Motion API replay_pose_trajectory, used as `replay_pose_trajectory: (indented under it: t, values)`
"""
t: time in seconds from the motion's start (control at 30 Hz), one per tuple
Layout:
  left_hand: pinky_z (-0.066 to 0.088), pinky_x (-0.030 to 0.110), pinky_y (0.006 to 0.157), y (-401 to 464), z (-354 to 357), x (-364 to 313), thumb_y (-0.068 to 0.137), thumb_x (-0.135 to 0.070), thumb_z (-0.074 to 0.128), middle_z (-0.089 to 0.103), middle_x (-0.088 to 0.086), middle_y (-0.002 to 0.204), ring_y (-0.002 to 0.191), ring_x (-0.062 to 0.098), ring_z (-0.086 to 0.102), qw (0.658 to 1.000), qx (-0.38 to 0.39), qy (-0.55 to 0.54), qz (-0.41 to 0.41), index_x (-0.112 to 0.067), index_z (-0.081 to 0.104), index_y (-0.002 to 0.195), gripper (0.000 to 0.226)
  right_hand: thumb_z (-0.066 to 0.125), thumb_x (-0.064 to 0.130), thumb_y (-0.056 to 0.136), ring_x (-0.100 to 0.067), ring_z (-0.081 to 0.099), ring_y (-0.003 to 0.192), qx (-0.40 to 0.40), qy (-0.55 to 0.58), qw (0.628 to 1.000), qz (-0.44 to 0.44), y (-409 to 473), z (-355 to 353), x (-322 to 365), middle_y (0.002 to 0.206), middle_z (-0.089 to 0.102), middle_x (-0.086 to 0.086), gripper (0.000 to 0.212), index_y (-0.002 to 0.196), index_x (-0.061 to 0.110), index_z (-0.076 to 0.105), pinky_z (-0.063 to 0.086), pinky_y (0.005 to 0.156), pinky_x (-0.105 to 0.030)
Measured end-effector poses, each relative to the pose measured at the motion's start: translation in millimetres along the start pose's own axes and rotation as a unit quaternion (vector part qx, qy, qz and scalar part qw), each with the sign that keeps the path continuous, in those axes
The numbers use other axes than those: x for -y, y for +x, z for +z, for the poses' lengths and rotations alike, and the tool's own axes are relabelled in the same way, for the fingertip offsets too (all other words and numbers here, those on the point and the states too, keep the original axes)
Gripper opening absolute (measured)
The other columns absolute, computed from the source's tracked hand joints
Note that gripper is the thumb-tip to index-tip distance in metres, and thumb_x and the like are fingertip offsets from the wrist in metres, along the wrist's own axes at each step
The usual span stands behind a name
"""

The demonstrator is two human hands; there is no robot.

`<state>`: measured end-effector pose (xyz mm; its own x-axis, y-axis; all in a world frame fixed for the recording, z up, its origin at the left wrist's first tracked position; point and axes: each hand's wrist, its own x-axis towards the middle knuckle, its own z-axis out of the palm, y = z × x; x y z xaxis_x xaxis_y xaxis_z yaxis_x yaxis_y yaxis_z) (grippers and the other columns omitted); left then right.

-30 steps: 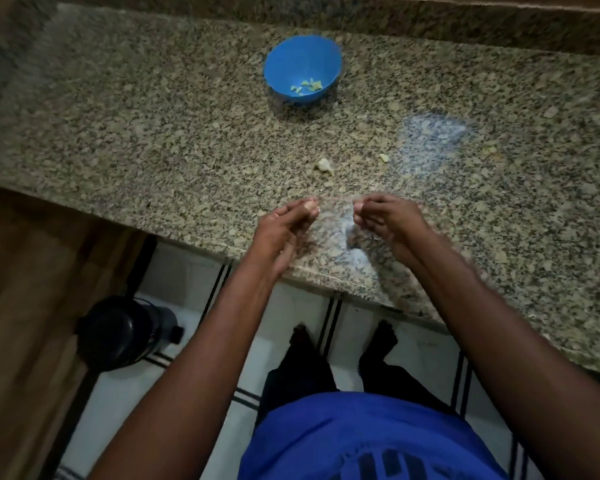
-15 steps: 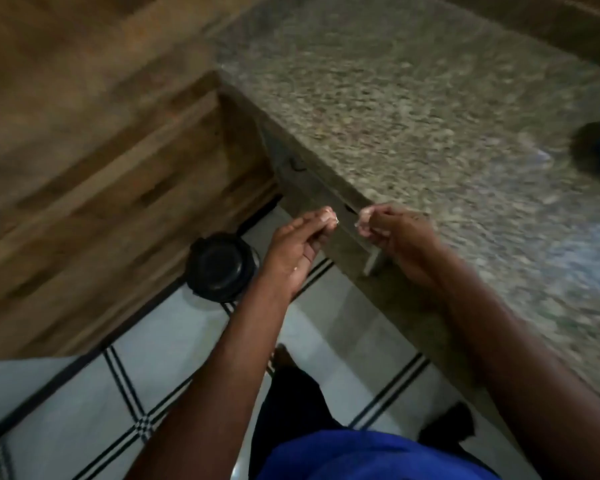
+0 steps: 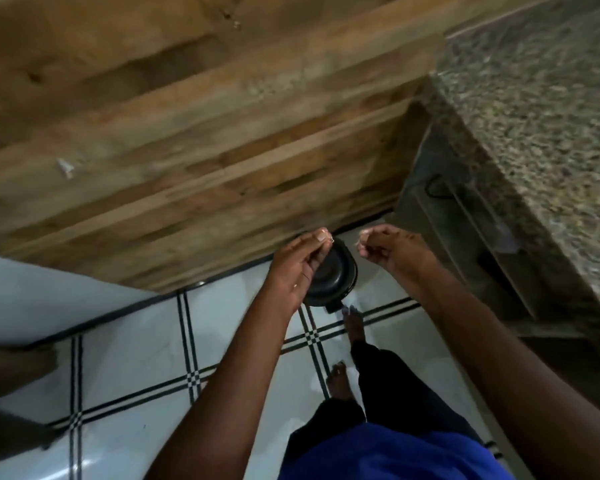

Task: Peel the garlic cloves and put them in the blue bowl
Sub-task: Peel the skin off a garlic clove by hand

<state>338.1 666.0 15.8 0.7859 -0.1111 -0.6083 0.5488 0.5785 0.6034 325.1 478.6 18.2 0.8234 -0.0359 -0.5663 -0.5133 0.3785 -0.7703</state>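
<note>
My left hand (image 3: 302, 263) and my right hand (image 3: 392, 251) are held out above a black round bin (image 3: 335, 280) on the floor, a short gap between them. The left fingertips pinch a thin pale scrap of garlic skin (image 3: 330, 240). Curled fingers of the right hand pinch a small pale piece (image 3: 362, 237), too small to tell whether it is clove or skin. The blue bowl and the loose cloves are out of view.
The granite counter (image 3: 541, 126) runs along the right, with a dark cabinet front (image 3: 465, 216) below it. A wooden panel wall (image 3: 187, 140) fills the top left. White floor tiles with black lines (image 3: 153, 358) lie underfoot, my bare feet (image 3: 340, 379) on them.
My view has swung left from the counter and blue bowl to the floor. Both hands moved off the counter edge and now hover over the black bin, still pinching pale bits.
</note>
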Motion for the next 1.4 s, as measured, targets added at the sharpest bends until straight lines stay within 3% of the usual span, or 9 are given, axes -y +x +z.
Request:
replay_pose_trajectory:
  t: [0.4, 0.73, 0.87, 0.97, 1.03, 1.13, 1.23, 1.33, 1.4]
  values:
    - [0.061, 0.022, 0.075, 99, -55, -24, 0.094, 0.012, 0.06, 0.078, 0.013, 0.095, 0.09, 0.02, 0.075, 0.996, -0.09, 0.012, -0.012, 0.004, 0.071, 0.101, 0.015, 0.071, 0.0, 0.09, -0.025, 0.072, 0.091, -0.031, -0.064, 0.991, 0.114, 124, 31, -30, 0.096, 0.073, -0.016, 0.012, 0.102, -0.001, 0.07, 0.06, 0.073, -0.025]
    - [0.062, 0.021, 0.071, 219, -141, 57, 0.095, 0.012, 0.063, 0.074, 0.014, 0.089, 0.082, 0.023, 0.073, 0.975, -0.144, 0.151, -0.074, 0.017, 0.066, 0.113, 0.019, 0.061, -0.013, 0.092, -0.031, 0.064, 0.072, -0.128, -0.047, 0.961, 0.239, 237, 32, -122, 0.08, 0.065, -0.02, 0.014, 0.081, -0.004, 0.061, 0.062, 0.078, -0.037]
    - [0.062, 0.026, 0.068, 297, -195, 117, 0.096, 0.005, 0.066, 0.074, -0.003, 0.067, 0.068, 0.014, 0.074, 0.954, -0.166, 0.226, -0.107, -0.007, 0.071, 0.084, 0.017, 0.061, -0.003, 0.096, -0.027, 0.07, 0.071, -0.123, -0.093, 0.952, 0.264, 309, 18, -199, 0.084, 0.072, -0.019, 0.006, 0.097, -0.007, 0.066, 0.063, 0.081, -0.042]
    - [0.064, 0.037, 0.079, 364, -239, 178, 0.08, -0.014, 0.088, 0.077, 0.003, 0.081, 0.083, 0.028, 0.076, 0.909, -0.221, 0.345, -0.08, -0.019, 0.075, 0.072, 0.016, 0.036, 0.014, 0.108, -0.029, 0.069, 0.064, -0.112, -0.116, 0.952, 0.261, 357, -8, -262, 0.064, 0.071, -0.013, 0.029, 0.091, 0.001, 0.055, 0.058, 0.082, -0.045]
    - [0.06, 0.027, 0.076, 394, -261, 208, 0.084, -0.014, 0.083, 0.075, 0.007, 0.091, 0.091, 0.029, 0.074, 0.879, -0.208, 0.423, -0.075, -0.009, 0.078, 0.086, 0.007, 0.052, 0.003, 0.102, -0.032, 0.071, 0.071, -0.095, -0.209, 0.948, 0.222, 385, -22, -299, 0.076, 0.07, -0.018, 0.02, 0.083, 0.005, 0.059, 0.063, 0.072, -0.041]
    - [0.055, 0.034, 0.081, 428, -283, 234, 0.082, -0.007, 0.075, 0.075, 0.022, 0.099, 0.089, 0.034, 0.07, 0.821, -0.161, 0.548, 0.002, 0.003, 0.076, 0.091, 0.013, 0.076, 0.008, 0.088, -0.045, 0.069, 0.103, -0.138, -0.429, 0.886, 0.107, 412, -34, -349, 0.103, 0.072, -0.025, 0.015, 0.101, 0.003, 0.071, 0.058, 0.092, -0.051]
    - [0.051, 0.034, 0.062, 448, -286, 235, 0.077, 0.007, 0.077, 0.074, 0.023, 0.083, 0.074, 0.036, 0.071, 0.685, -0.064, 0.722, 0.077, 0.003, 0.075, 0.081, 0.006, 0.078, 0.021, 0.088, -0.043, 0.064, 0.117, -0.148, -0.488, 0.855, 0.095, 429, -37, -369, 0.123, 0.068, -0.027, 0.044, 0.122, -0.004, 0.068, 0.053, 0.098, -0.046]
    - [0.054, 0.041, 0.085, 448, -274, 221, 0.101, -0.02, 0.058, 0.073, 0.018, 0.111, 0.106, 0.038, 0.07, 0.543, -0.002, 0.839, 0.032, -0.006, 0.071, 0.112, 0.023, 0.077, 0.03, 0.083, -0.043, 0.066, 0.115, -0.139, -0.514, 0.839, 0.111, 442, -35, -378, 0.118, 0.071, -0.026, 0.046, 0.116, -0.001, 0.073, 0.056, 0.095, -0.046]
    - [0.056, 0.037, 0.081, 448, -269, 220, 0.1, -0.026, 0.06, 0.075, 0.014, 0.106, 0.1, 0.034, 0.072, 0.516, -0.014, 0.856, 0.02, -0.01, 0.072, 0.113, 0.024, 0.076, 0.025, 0.088, -0.044, 0.062, 0.122, -0.145, -0.535, 0.826, 0.102, 445, -33, -381, 0.127, 0.065, -0.028, 0.049, 0.125, -0.005, 0.066, 0.049, 0.101, -0.044]
